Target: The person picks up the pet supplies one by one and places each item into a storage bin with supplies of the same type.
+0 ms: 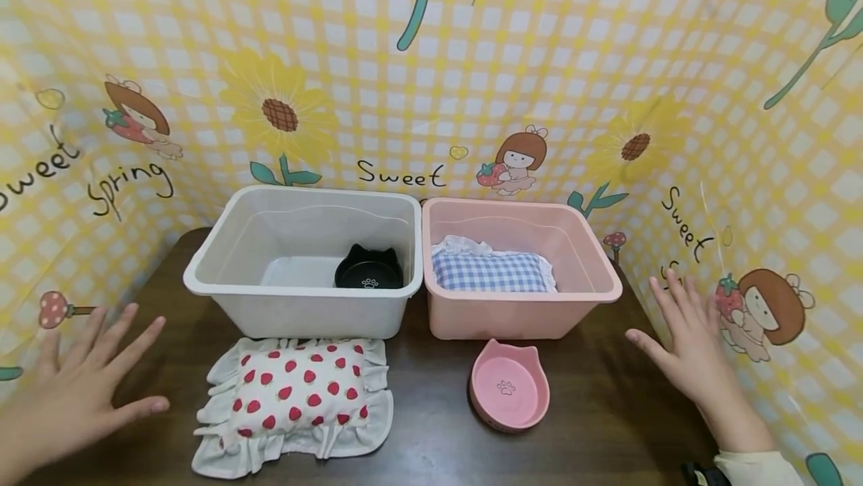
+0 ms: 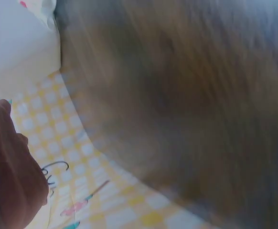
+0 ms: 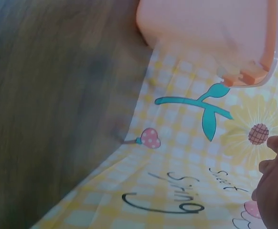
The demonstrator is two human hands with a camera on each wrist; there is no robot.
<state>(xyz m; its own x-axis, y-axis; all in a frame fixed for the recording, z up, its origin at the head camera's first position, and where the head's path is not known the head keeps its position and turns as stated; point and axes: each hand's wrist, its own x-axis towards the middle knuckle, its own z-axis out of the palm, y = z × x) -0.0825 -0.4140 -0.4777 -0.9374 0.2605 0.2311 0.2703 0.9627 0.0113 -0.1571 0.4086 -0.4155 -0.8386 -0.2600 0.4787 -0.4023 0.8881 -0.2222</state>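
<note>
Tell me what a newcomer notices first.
Probably the yellow-checked backdrop behind everything, then a white tub holding a black cat-eared bowl, beside a pink tub holding a blue-checked cushion. On the table before them lie a strawberry-print cushion, left, and a pink bowl, right. The left hand and right hand spread at either side.

My head feed is evenly lit and fairly sharp; I record pale sheen on the tabletop (image 1: 428, 418) at six o'clock. My left-wrist feed shows streaked blur, the left hand (image 2: 15, 176) shadowed at eight o'clock. My right-wrist feed smears the tabletop at nine o'clock.
</note>
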